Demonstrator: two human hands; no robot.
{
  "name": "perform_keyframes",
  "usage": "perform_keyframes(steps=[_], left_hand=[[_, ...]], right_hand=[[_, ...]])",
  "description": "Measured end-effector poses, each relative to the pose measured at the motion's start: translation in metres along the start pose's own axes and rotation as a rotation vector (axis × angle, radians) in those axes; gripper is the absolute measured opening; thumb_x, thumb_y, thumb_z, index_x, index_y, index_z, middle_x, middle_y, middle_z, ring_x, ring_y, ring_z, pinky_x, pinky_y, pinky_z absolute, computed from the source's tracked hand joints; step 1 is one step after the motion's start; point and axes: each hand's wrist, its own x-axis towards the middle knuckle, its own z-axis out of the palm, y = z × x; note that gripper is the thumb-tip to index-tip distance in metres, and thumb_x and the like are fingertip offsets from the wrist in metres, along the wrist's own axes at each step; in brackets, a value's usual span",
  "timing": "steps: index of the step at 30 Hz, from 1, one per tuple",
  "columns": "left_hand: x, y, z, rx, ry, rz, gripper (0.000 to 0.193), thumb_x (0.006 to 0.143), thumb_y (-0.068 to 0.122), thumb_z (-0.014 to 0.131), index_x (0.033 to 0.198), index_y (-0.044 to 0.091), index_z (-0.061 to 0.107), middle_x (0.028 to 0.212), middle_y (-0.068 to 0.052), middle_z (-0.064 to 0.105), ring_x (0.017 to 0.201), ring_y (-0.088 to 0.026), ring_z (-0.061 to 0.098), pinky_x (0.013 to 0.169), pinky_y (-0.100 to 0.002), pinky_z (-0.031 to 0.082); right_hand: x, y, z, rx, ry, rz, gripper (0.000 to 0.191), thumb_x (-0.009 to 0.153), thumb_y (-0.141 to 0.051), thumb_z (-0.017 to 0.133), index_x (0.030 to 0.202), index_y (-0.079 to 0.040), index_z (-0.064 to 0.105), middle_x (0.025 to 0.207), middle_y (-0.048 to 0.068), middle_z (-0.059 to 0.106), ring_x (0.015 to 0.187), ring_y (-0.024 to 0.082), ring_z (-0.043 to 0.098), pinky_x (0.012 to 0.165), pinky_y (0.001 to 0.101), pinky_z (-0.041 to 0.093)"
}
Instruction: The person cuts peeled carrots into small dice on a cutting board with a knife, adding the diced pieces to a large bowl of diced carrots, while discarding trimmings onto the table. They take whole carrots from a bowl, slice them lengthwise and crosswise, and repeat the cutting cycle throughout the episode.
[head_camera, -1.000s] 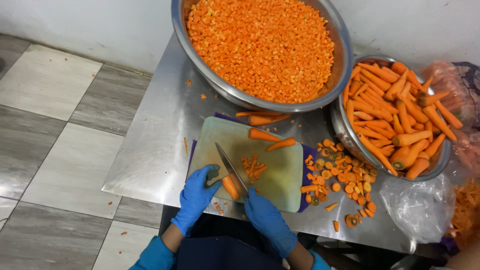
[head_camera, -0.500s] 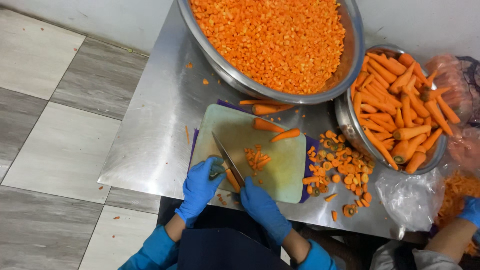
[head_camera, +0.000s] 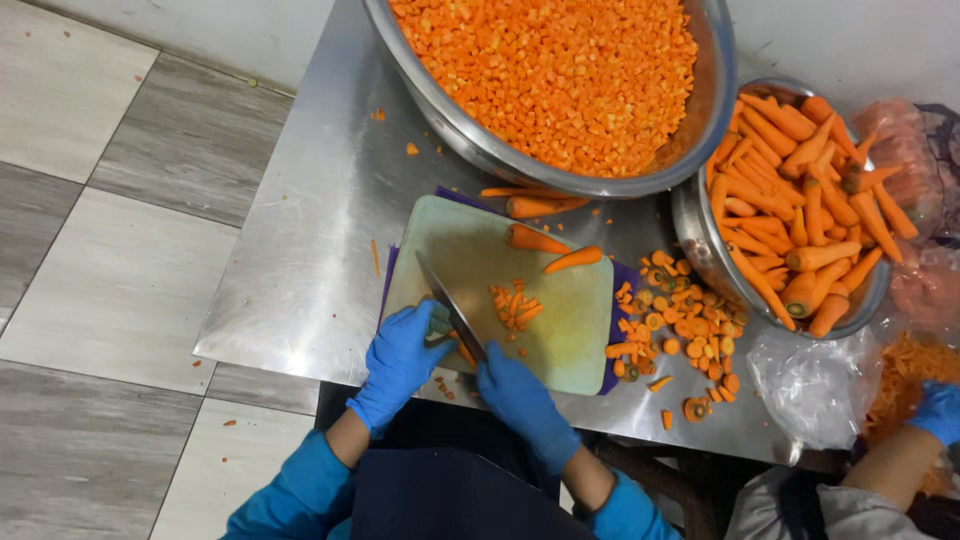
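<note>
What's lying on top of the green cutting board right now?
On the cutting board: two carrot pieces, a small pile of cut sticks, and the knife. Both gloved hands cover the near edge.

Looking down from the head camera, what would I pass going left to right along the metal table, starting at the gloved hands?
Left hand → knife → right hand → pile of carrot offcuts → bowl of whole carrots → clear plastic bag → another person's gloved hand.

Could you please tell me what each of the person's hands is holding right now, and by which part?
The right hand holds the knife by its handle end; the left hand pins a carrot piece near the blade.
</note>
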Motion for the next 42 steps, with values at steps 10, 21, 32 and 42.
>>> perform_keyframes(steps=[10, 21, 32, 42], left_hand=[[0.051, -0.01, -0.008, 0.206, -0.495, 0.421, 0.044, 0.073, 0.019, 0.084, 0.115, 0.017, 0.072, 0.11, -0.005, 0.07, 0.109, -0.028, 0.065, 0.095, -0.041, 0.053], [-0.015, 0.016, -0.007, 0.065, 0.152, 0.156, 0.056, 0.076, 0.008, 0.081, 0.128, 0.003, 0.062, 0.123, -0.016, 0.065, 0.115, -0.035, 0.062, 0.098, -0.041, 0.051], [-0.018, 0.011, -0.001, 0.058, 0.179, 0.158, 0.038, 0.077, 0.01, 0.083, 0.112, 0.006, 0.066, 0.111, -0.011, 0.071, 0.103, -0.033, 0.068, 0.09, -0.04, 0.053], [-0.021, 0.01, -0.003, -0.006, 0.209, 0.043, 0.044, 0.073, 0.011, 0.085, 0.112, 0.004, 0.065, 0.109, -0.015, 0.07, 0.1, -0.036, 0.067, 0.086, -0.042, 0.054]], right_hand=[[-0.022, 0.016, -0.047, 0.391, 0.192, 0.241, 0.04, 0.096, -0.027, 0.055, 0.127, -0.002, 0.056, 0.081, 0.025, 0.069, 0.068, 0.045, 0.068, 0.062, 0.0507, 0.051], [0.02, 0.001, -0.014, 0.035, 0.122, 0.097, 0.048, 0.101, -0.028, 0.05, 0.136, 0.004, 0.048, 0.086, 0.03, 0.068, 0.077, 0.048, 0.066, 0.068, 0.0581, 0.051], [0.03, -0.01, -0.012, 0.014, 0.06, 0.106, 0.034, 0.102, -0.027, 0.05, 0.12, 0.002, 0.05, 0.082, 0.029, 0.067, 0.075, 0.048, 0.066, 0.066, 0.0581, 0.05], [0.029, -0.023, -0.014, 0.033, 0.089, 0.127, 0.044, 0.1, -0.028, 0.048, 0.133, 0.001, 0.045, 0.081, 0.031, 0.067, 0.076, 0.05, 0.066, 0.067, 0.0602, 0.05]])
